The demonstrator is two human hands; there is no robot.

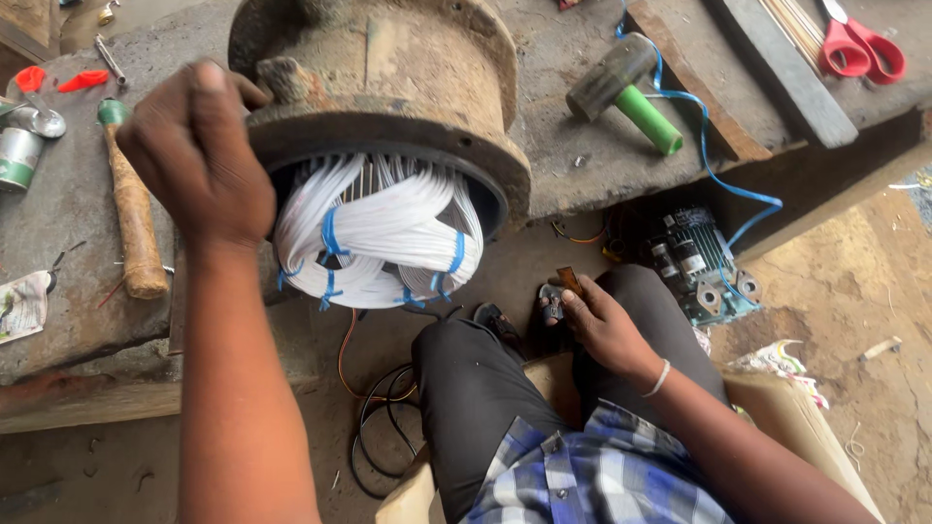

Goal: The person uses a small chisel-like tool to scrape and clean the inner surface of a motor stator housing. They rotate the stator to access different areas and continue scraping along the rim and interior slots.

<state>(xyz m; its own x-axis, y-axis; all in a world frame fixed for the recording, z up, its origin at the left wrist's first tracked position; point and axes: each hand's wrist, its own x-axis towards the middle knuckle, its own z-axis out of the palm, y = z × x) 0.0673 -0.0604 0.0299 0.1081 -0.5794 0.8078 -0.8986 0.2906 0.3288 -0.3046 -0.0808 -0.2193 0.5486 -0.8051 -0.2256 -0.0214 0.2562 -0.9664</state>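
The rusty motor housing point(388, 87) is lying on its side in the upper middle of the frame, on the edge of the grey surface point(68, 204). White wire coils point(379, 238) tied with blue bands are bulging out of its open end. The left hand point(199, 155) is pressing on the housing's rim, its grip spread flat and holding nothing. The right hand point(602, 325), low in the middle, is pinching a small brown stick point(570, 281). A steady push on the rim is probably best, so the housing is not rolling. A wooden-handled hammer point(131, 209) is lying at the left, and a green-handled mallet point(626, 87) at the upper right.
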